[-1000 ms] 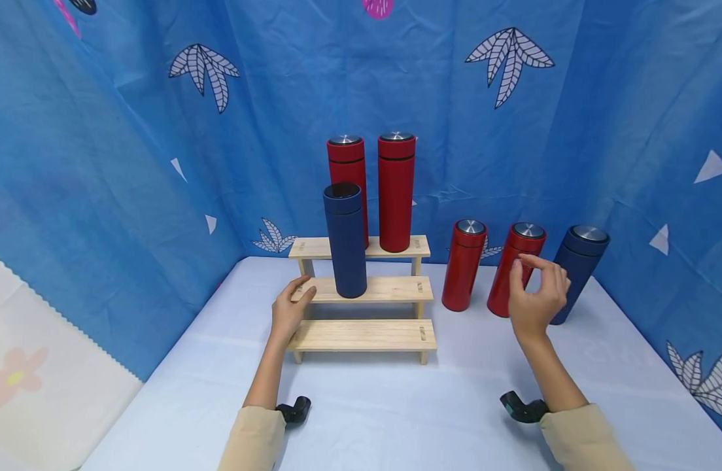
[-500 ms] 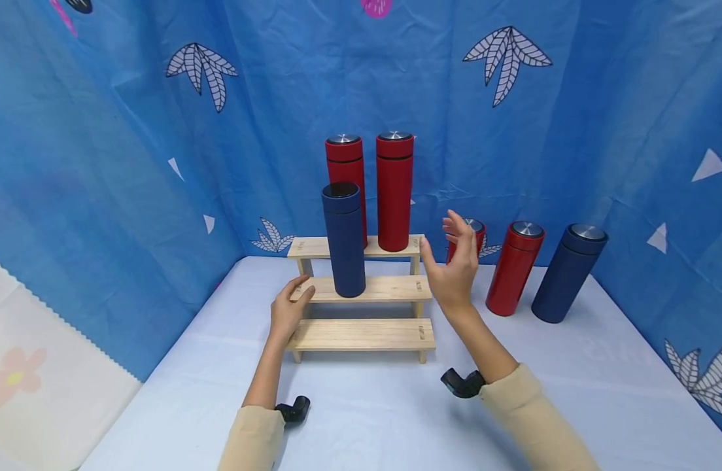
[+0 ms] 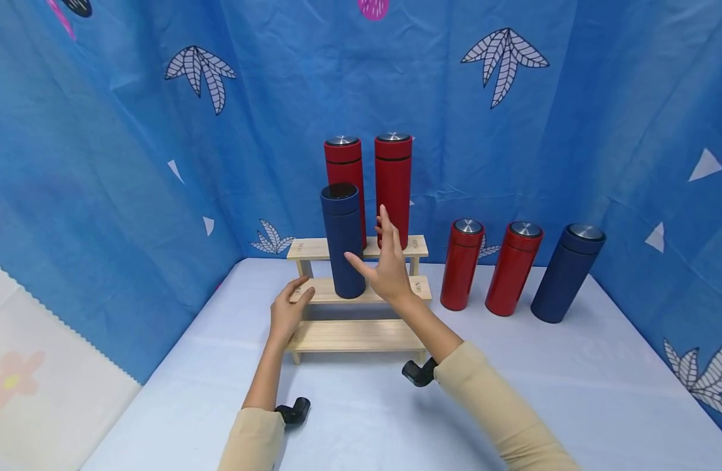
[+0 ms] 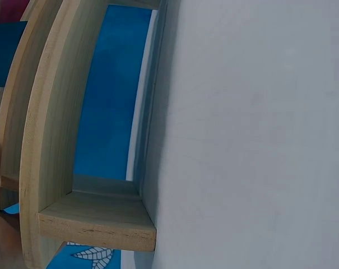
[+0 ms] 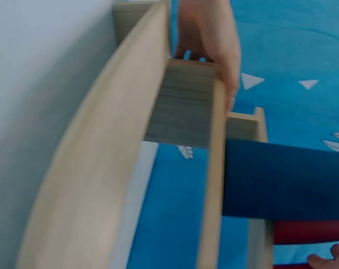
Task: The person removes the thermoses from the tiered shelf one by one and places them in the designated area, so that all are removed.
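Note:
A three-tier wooden display stand (image 3: pixel 355 335) stands on the table. My left hand (image 3: pixel 287 311) grips the left end of its middle tier; in the right wrist view the thumb of that left hand (image 5: pixel 219 39) lies along the tier's front edge. On the middle tier stands a blue thermos (image 3: pixel 341 239) with a dark lid. My right hand (image 3: pixel 389 268) is just right of that thermos, thumb and fingers spread apart, the thumb overlapping its side. Behind, a left red thermos (image 3: pixel 343 157) and a right red thermos (image 3: pixel 393 173) stand upright on the top tier.
To the right of the stand, a red thermos (image 3: pixel 462 265), another red thermos (image 3: pixel 514 269) and a blue thermos (image 3: pixel 568 273) stand in a row on the white tabletop (image 3: pixel 361 418). A patterned blue curtain (image 3: pixel 443 78) hangs behind and along the sides.
My right hand has moved left from the thermoses on the table to the blue one on the stand, its fingers spreading. My left hand has stayed on the stand.

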Motion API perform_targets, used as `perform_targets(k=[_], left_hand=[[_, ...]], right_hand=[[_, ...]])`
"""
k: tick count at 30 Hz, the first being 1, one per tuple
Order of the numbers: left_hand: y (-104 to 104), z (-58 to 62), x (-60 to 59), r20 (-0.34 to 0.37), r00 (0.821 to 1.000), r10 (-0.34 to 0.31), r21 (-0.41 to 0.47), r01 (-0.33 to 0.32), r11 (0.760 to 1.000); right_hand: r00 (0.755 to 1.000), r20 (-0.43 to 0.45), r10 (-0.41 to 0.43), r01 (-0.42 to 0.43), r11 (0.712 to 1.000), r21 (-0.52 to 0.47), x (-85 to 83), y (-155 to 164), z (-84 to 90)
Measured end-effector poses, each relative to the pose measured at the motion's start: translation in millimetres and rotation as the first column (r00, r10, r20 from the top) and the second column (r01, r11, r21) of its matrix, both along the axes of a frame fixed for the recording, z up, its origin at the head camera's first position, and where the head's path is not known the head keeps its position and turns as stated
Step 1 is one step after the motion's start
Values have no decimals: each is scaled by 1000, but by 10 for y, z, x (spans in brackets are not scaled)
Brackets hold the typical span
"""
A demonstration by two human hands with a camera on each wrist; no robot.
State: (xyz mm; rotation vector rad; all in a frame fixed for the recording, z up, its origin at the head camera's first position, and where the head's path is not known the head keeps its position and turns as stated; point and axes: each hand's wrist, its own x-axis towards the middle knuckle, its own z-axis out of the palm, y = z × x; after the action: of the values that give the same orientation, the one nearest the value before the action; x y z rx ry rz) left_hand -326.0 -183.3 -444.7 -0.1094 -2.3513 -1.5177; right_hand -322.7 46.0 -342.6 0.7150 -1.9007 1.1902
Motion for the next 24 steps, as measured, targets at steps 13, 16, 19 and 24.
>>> perform_targets(k=[13, 16, 19, 24], left_hand=[[1, -11, 0, 3, 1000, 9, -4, -9, 1000], [11, -6, -6, 1, 1000, 12, -1, -12, 1000], [24, -1, -13, 2, 1000, 6, 2, -6, 1000], [16, -1, -13, 6, 1000, 5, 6, -5, 1000]], right_hand=[[993, 101, -52, 35, 985, 168, -67, -230, -289], [993, 102, -56, 40, 987, 155, -76, -241, -298], [993, 98, -60, 46, 989, 137, -74, -234, -297], [992, 102, -78, 66, 990, 123, -7, -203, -310]])
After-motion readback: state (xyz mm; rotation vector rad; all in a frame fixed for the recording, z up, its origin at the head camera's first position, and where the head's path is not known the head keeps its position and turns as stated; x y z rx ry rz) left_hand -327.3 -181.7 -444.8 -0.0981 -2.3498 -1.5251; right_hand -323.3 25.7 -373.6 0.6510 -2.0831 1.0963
